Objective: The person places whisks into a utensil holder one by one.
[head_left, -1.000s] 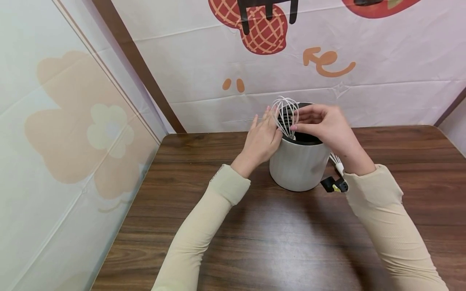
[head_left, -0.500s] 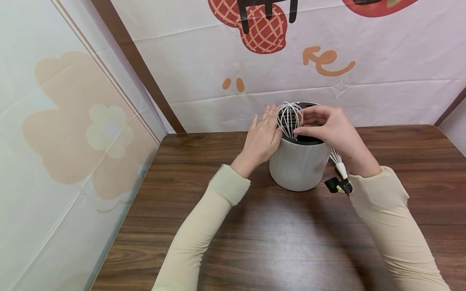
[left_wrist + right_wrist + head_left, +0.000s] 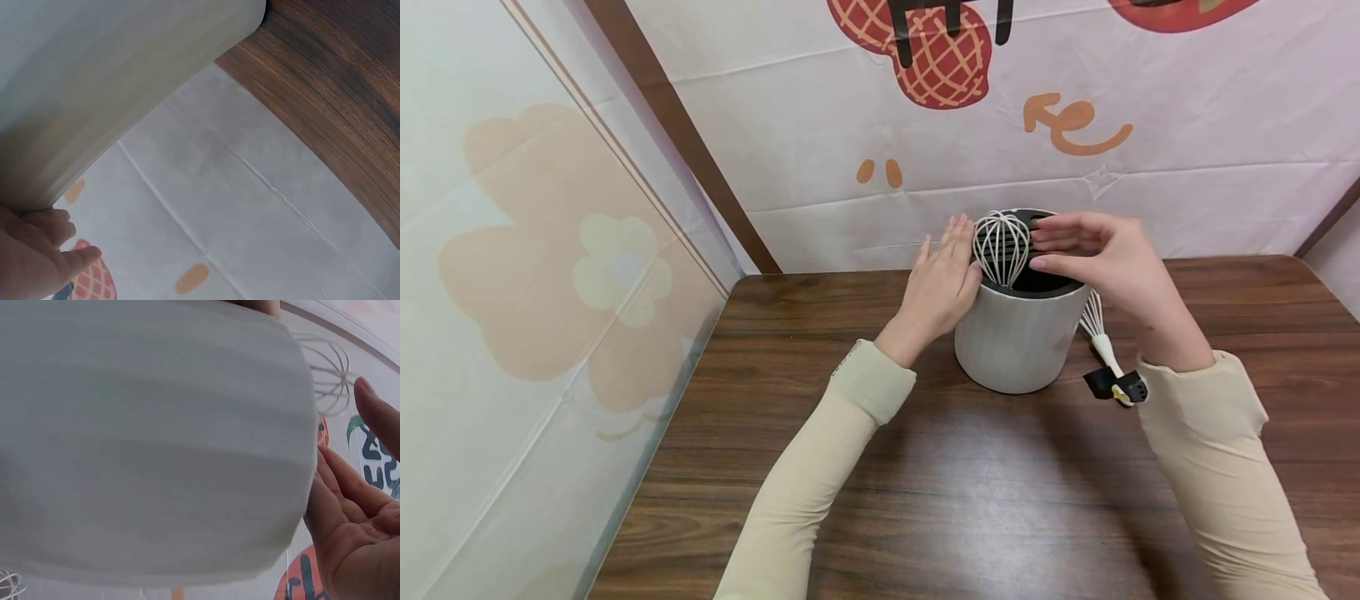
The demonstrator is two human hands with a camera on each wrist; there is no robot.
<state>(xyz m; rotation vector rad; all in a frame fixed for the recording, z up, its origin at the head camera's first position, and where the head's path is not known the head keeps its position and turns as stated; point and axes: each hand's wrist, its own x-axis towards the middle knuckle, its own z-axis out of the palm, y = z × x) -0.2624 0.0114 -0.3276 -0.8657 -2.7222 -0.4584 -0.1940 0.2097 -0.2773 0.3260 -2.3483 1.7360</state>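
A white whisk (image 3: 1002, 248) stands wires-up in a round white utensil holder (image 3: 1017, 346) with a black inner rim; its handle is hidden inside. My left hand (image 3: 938, 282) rests with straight fingers against the holder's left side at the rim. My right hand (image 3: 1105, 254) is over the holder's right rim, thumb and fingers apart, with a gap between them and the whisk. In the right wrist view the whisk wires (image 3: 328, 375) rise beyond the rim, and the right hand (image 3: 359, 519) is beside the holder, holding nothing.
A second white whisk (image 3: 1102, 346) lies on the wooden table (image 3: 820, 375) right of the holder, with a black tag-like piece (image 3: 1116, 385) by its handle. A printed cloth wall (image 3: 820, 150) stands close behind, another (image 3: 550, 275) at the left.
The whisk has sunk lower and shifted slightly right in the holder. My right hand has let go of it and moved right. The left hand has stayed put.
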